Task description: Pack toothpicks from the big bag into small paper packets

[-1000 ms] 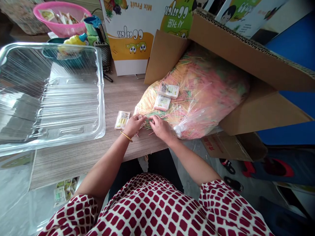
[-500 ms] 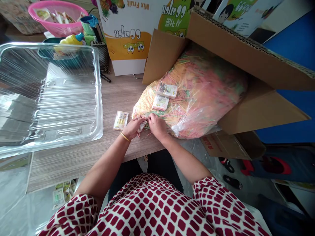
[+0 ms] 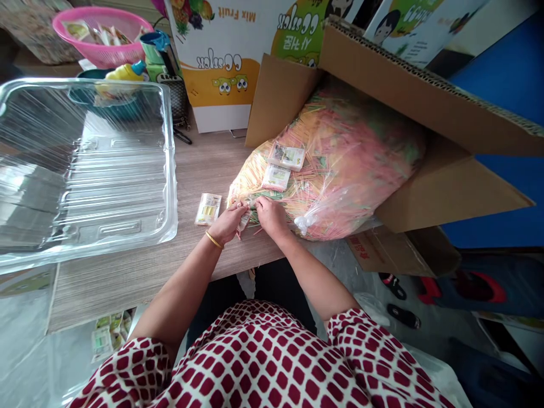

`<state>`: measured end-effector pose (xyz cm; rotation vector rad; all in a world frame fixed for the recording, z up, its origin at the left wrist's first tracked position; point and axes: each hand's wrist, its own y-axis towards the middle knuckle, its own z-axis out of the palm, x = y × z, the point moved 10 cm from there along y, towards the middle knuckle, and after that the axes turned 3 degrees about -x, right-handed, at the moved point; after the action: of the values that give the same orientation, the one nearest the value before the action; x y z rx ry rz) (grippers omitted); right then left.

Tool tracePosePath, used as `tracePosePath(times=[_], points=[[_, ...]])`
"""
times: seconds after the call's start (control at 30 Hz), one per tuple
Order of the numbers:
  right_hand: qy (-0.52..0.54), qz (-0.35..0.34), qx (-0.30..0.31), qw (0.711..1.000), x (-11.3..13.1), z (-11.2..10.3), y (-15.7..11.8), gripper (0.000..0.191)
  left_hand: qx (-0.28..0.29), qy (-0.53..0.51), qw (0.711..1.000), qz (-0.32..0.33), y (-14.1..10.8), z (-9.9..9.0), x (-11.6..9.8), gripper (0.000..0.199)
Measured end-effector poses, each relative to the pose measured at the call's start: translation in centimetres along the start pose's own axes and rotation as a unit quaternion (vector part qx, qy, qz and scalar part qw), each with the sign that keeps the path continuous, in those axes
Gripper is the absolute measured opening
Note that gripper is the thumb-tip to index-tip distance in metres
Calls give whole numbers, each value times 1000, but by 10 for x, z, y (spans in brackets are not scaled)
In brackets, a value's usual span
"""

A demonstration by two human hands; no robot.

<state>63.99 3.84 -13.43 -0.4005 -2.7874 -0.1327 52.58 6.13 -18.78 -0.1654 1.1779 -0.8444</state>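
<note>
You pinch a small bunch of coloured sticks [image 3: 245,217] with your left hand [image 3: 227,224] and your right hand [image 3: 271,217], close together at the edge of the big plastic bag [image 3: 344,164] on the counter [image 3: 127,289], just beside a paper packet [image 3: 208,209].

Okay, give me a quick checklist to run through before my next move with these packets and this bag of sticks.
1. Small packet between left hand and right hand, firmly gripped: cannot tell, the fingers partly hide it.
2. Two packets steady on the plastic bag of colored sticks: ok.
3. Loose packet flat on the wooden table, apart from the left hand: ok.
4. No stray sticks near the hands: not ok, a few lie loose on the table.
5. Clear plastic tray close by on the left: ok.
</note>
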Motion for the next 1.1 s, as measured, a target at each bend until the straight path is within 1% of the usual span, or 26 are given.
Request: tracePosePath(times=[0.13,0.23,0.33,0.43,0.47,0.5,0.57,0.63,0.67,0.77,0.87,0.97,1.03,1.1], points=[[0,4,4,1000,3,1,0,28,-3,88,995,46,-5,-7,-7,12],[-13,17,11,1000,5,0,-1,28,16,101,994,42,-10,-4,-5,17],[-22,21,18,999,6,-3,-1,30,36,98,994,40,-25,1,-5,24],[-41,46,14,998,-6,-7,5,30,100,95,990,32,-54,9,-9,25],[-49,58,12,997,-11,-9,7,30,111,88,990,27,-62,9,-11,25],[-56,66,11,996,-16,-9,10,30,109,71,991,22,-68,7,-15,24],[-63,71,6,995,-22,-9,14,31,83,3,997,10,-71,-1,-23,20],[-66,67,1,996,-22,-9,17,31,61,-62,996,3,-61,-5,-33,16],[-66,65,-1,996,-21,-8,17,31,48,-75,996,9,-53,-6,-39,14],[-64,61,9,996,-18,-7,13,30,-19,-74,995,59,-21,-7,-58,10],[-36,34,11,999,-11,-7,7,31,-53,-81,991,97,12,3,-72,6],[9,-4,-8,1000,-5,-10,1,29,-77,-98,983,131,43,13,-82,2],[28,-10,-18,999,-6,-12,-1,28,-94,-91,980,153,61,16,-87,4],[41,-12,-23,999,-8,-13,-3,27,-103,-57,979,165,76,19,-93,8]])
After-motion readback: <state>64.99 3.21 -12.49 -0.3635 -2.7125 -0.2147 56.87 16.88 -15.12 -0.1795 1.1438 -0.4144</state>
